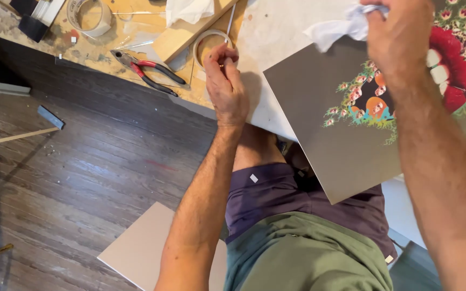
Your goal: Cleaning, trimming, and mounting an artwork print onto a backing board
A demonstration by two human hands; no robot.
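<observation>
Right hand (392, 40), grip pinching white tissue (335, 29) on grey art print (319, 129); print overhangs counter (276, 32), may slip. Left hand (225, 81) grip pinched narrow beside print, contents unclear.

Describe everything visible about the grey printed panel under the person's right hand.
The grey printed panel is a flat, thin, stiff-looking sheet, matte grey with a colourful picture of red lips, teeth and small flowers. It lies tilted across the pale board, one corner overhanging the person's lap. The right hand holds a crumpled white cloth above its upper edge.
</observation>
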